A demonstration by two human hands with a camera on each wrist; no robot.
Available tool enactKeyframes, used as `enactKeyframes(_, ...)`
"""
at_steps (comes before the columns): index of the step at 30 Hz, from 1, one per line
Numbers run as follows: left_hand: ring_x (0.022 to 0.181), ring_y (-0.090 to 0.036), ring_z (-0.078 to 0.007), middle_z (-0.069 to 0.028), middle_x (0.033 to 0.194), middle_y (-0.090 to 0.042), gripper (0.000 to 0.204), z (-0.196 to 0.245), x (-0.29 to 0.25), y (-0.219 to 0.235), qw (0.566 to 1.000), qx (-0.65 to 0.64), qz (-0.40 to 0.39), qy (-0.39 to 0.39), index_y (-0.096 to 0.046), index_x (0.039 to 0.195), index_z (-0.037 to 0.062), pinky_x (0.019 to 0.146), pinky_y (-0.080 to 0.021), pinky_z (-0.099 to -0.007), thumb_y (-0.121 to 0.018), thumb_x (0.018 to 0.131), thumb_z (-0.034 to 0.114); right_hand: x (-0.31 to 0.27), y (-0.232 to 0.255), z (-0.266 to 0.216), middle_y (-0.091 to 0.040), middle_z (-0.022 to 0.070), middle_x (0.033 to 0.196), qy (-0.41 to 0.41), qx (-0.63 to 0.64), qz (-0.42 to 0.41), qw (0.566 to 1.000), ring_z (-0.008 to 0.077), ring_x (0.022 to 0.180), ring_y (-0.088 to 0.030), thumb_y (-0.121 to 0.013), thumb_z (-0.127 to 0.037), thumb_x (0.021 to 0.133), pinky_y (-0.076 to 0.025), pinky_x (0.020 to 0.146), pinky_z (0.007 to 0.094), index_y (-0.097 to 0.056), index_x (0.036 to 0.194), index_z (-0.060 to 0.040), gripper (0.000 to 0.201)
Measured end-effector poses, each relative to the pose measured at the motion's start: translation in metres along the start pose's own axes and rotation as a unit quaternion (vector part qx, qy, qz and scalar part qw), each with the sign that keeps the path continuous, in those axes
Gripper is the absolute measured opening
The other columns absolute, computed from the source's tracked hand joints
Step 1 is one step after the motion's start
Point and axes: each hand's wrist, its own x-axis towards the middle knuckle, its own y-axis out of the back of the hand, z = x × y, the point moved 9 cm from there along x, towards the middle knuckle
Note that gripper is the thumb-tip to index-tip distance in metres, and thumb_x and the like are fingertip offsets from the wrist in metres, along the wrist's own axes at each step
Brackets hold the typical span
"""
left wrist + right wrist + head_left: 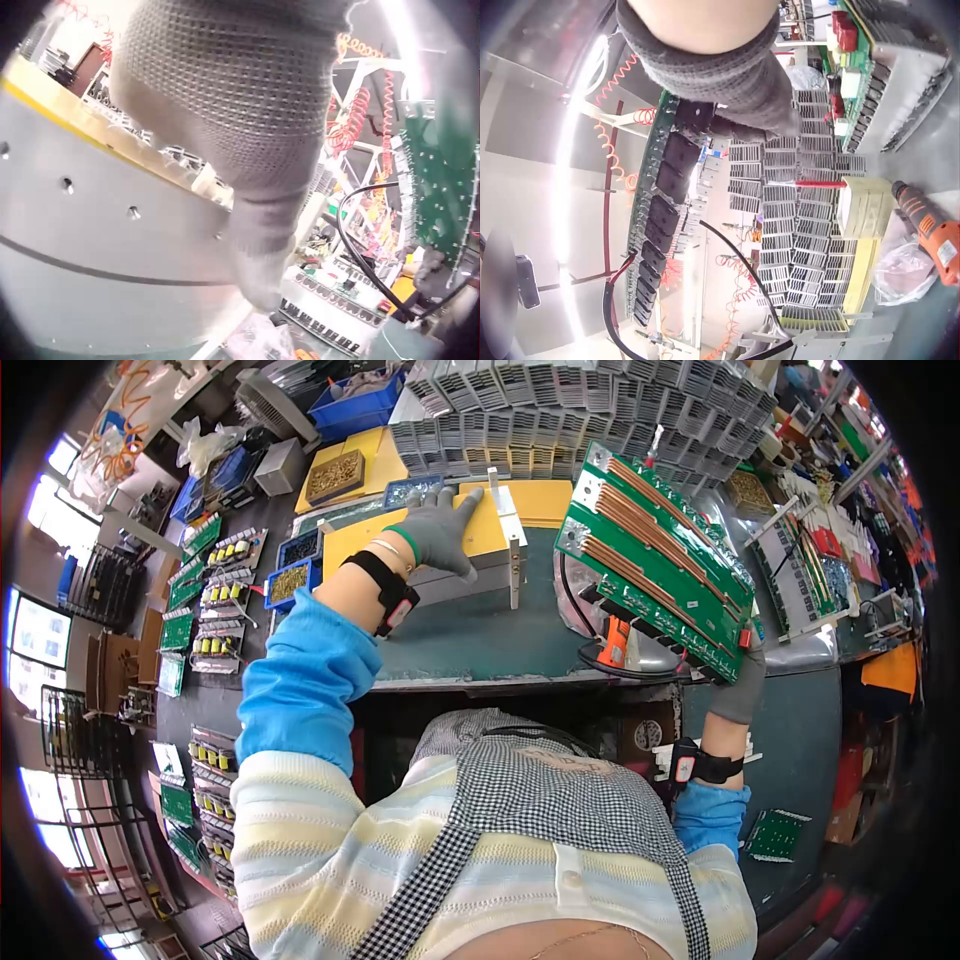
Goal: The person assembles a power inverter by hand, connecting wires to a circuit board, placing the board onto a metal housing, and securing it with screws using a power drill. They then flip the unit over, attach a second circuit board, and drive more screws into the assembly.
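Left hand point(440, 532) splayed across yellow sheet point(487, 532)

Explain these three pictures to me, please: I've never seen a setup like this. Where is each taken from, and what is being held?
There is no robot here: a person works by hand. The wide picture comes from a camera on the head, looking forward and down. The other two come from cameras worn on each wrist, so a gray glove looms large in both.

The left hand is spread over a gray block with a yellow top. The right hand grips the edge of a tilted green circuit board.

The bench also bears an orange tool and a blue tray of small parts; stacked gray finned pieces rise behind.
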Motion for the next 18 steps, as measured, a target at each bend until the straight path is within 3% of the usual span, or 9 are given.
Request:
enactKeyframes(4, 0.126, -0.038, -0.0444, -0.0280, 0.134, -0.040, 0.115, 0.003, -0.006, 0.006, 0.999, -0.037, 0.018, -0.031, -0.021, 0.146, 0.0057, 0.108, -0.029, -0.0480, -0.082, 0.056, 0.044, -0.014, -0.005, 0.024, -0.059, 0.0199, 0.121, 0.040, 0.019, 0.044, 0.998, 0.0291, 0.102, -0.064, -0.056, -0.016, 0.092, -0.058, 0.083, 0.0454, -0.052, 0.125, 0.0021, 0.038)
enactKeyframes(7, 0.125, -0.039, -0.0437, -0.0275, 0.133, -0.041, 0.114, -0.007, -0.013, 0.009, 0.992, -0.094, 0.053, -0.068, -0.024, 0.145, 0.0036, 0.109, -0.028, -0.0482, -0.081, 0.056, 0.046, -0.023, 0.016, 0.045, -0.060, 0.0192, 0.121, 0.048, 0.051, 0.097, 0.993, 0.0296, 0.101, -0.064, -0.055, -0.015, 0.092, -0.057, 0.083, 0.0435, -0.053, 0.124, 0.0019, 0.036)
enactKeyframes(8, 0.125, -0.040, -0.0433, -0.0275, 0.133, -0.041, 0.111, -0.013, -0.021, 0.015, 0.992, -0.089, 0.064, -0.056, -0.027, 0.143, 0.0026, 0.107, -0.032, -0.0456, -0.082, 0.055, 0.043, -0.024, 0.028, 0.054, -0.056, 0.0239, 0.124, 0.036, 0.056, 0.111, 0.992, 0.0359, 0.104, -0.062, -0.057, -0.020, 0.089, -0.056, 0.086, 0.0517, -0.049, 0.128, 0.0017, 0.045)
enactKeyframes(11, 0.125, -0.040, -0.0420, -0.0268, 0.132, -0.042, 0.111, -0.041, -0.049, 0.033, 0.976, -0.151, 0.120, -0.101, -0.027, 0.143, 0.0001, 0.106, -0.034, -0.0443, -0.082, 0.054, 0.037, -0.032, 0.038, 0.084, -0.058, 0.0240, 0.121, -0.011, 0.082, 0.139, 0.987, 0.0358, 0.101, -0.064, -0.056, -0.019, 0.089, -0.057, 0.084, 0.0508, -0.050, 0.126, 0.0031, 0.043)
enactKeyframes(12, 0.124, -0.041, -0.0416, -0.0264, 0.132, -0.042, 0.111, -0.050, -0.061, 0.038, 0.968, -0.177, 0.134, -0.115, -0.026, 0.142, -0.0009, 0.106, -0.034, -0.0437, -0.082, 0.053, 0.034, -0.034, 0.031, 0.091, -0.060, 0.0244, 0.117, -0.019, 0.052, 0.139, 0.989, 0.0355, 0.096, -0.066, -0.055, -0.020, 0.089, -0.059, 0.079, 0.0476, -0.053, 0.123, 0.0046, 0.041)
enactKeyframes(16, 0.127, -0.041, -0.0358, -0.0239, 0.135, -0.041, 0.111, -0.080, -0.091, 0.047, 0.946, -0.250, 0.163, -0.129, -0.025, 0.142, -0.0041, 0.108, -0.032, -0.0400, -0.082, 0.051, 0.025, -0.021, -0.002, 0.135, -0.060, 0.0236, 0.118, -0.037, 0.049, 0.085, 0.994, 0.0351, 0.101, -0.064, -0.050, -0.022, 0.093, -0.057, 0.085, 0.0475, -0.051, 0.123, 0.0051, 0.041)
enactKeyframes(18, 0.130, -0.040, -0.0314, -0.0221, 0.138, -0.041, 0.114, -0.093, -0.098, 0.046, 0.942, -0.262, 0.164, -0.128, -0.023, 0.143, -0.0049, 0.108, -0.031, -0.0377, -0.083, 0.049, 0.021, -0.007, -0.016, 0.168, -0.059, 0.0242, 0.119, -0.077, 0.151, 0.042, 0.985, 0.0363, 0.102, -0.064, -0.050, -0.022, 0.093, -0.056, 0.086, 0.0485, -0.049, 0.125, 0.0053, 0.042)
